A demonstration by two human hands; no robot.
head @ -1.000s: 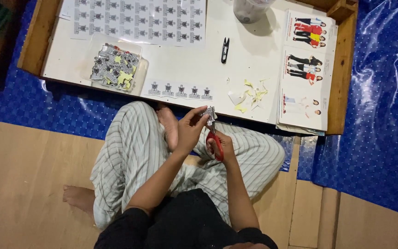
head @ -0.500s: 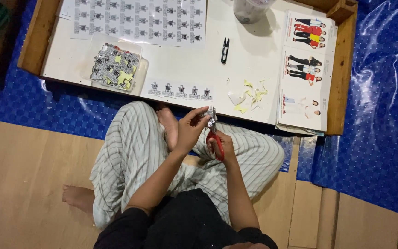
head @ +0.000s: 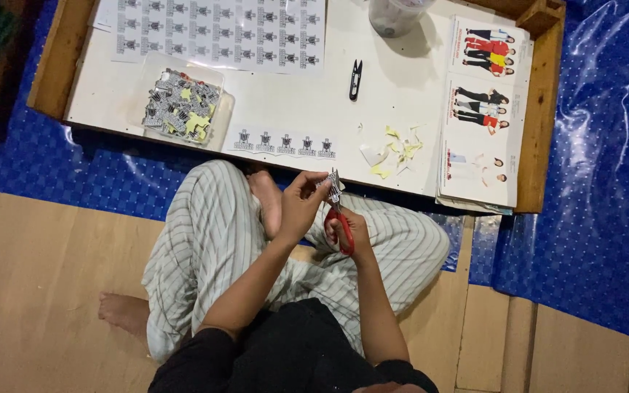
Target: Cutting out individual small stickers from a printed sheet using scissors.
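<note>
Over lap | left hand (head: 298, 207) grip pinches paper cutout (head: 331, 183) (small) | right hand (head: 349, 229) closed on red scissors (head: 341, 224)

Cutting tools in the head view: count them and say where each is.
2. The red-handled scissors are in the right hand, cutting a small printed piece pinched by the left hand. The black thread snips lie on the white board. More may be hidden.

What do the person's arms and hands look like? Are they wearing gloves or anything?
No gloves: the left hand and the right hand are bare, with no rings or watch that I can see. Both forearms are bare too. Short black sleeves end near the elbows.
</note>
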